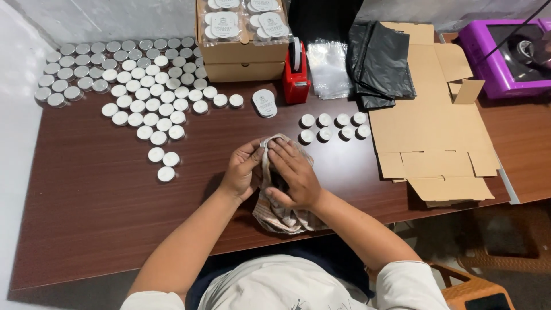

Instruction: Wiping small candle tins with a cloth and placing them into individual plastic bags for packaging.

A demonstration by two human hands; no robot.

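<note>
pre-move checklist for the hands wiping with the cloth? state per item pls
1. Left hand on the striped cloth: ok.
2. Right hand pressed on the cloth: ok.
3. Item inside the cloth: cannot tell, hidden by fingers.
4. Group of eight small round tins right of the hands, apart from the cloth: ok.
5. Large batch of tins at left, within the table edge: ok.
6. Flat cardboard box blank overhangs the table edge: not ok.
</note>
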